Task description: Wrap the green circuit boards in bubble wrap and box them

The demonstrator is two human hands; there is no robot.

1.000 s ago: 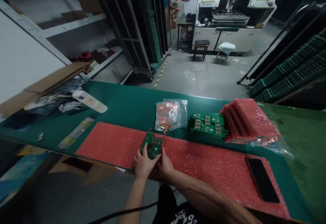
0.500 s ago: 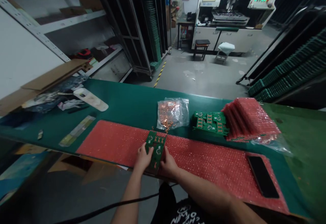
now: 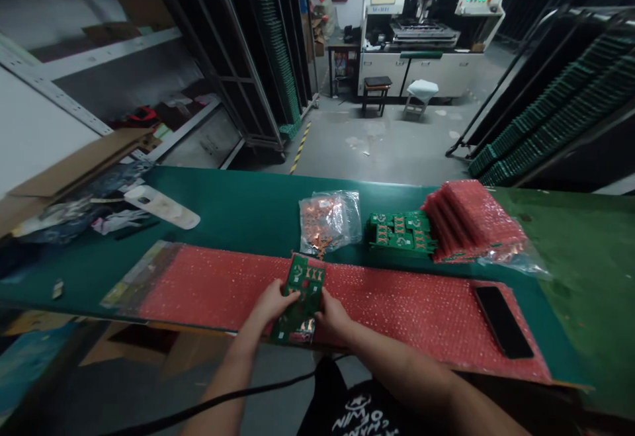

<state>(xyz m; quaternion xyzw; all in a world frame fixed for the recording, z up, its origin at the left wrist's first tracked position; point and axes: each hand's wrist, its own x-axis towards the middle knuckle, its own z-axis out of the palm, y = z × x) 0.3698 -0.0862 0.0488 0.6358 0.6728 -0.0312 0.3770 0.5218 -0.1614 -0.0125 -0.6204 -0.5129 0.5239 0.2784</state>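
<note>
Circuit board [image 3: 301,297]: green with orange marks, held between my two hands at the bench's near edge, tilted up off the red bubble wrap sheet [image 3: 397,310], its far end higher than its near end.
Head view, my arms: both forearms come in from the bottom of the picture and meet at the board; the left one runs up from the lower left, the right one from the lower right, bare to the elbow.
My left hand [image 3: 270,302]: fingers curled, closed on the board's left edge, thumb on its top face.
My right hand [image 3: 331,315]: fingers folded round the board's right edge near its lower end, gripping it.
Bench [image 3: 238,204]: green top, running left to right; the bubble wrap sheet covers most of the strip along its near edge.
Behind the board: a clear bag of orange parts [image 3: 325,221] near the middle of the bench, a stack of green boards [image 3: 399,232] just right of it, touching a pile of red bubble wrap packs [image 3: 471,221].
Right end of the sheet: a black phone [image 3: 502,322] lies flat.
Left end of the bench: cardboard [image 3: 74,165], a white flat piece [image 3: 161,206] and loose clutter.
Room: grey floor [image 3: 387,151] beyond the bench, dark racks [image 3: 258,52] of green boards at left and right, a machine [image 3: 426,32] and two stools at the far wall.
</note>
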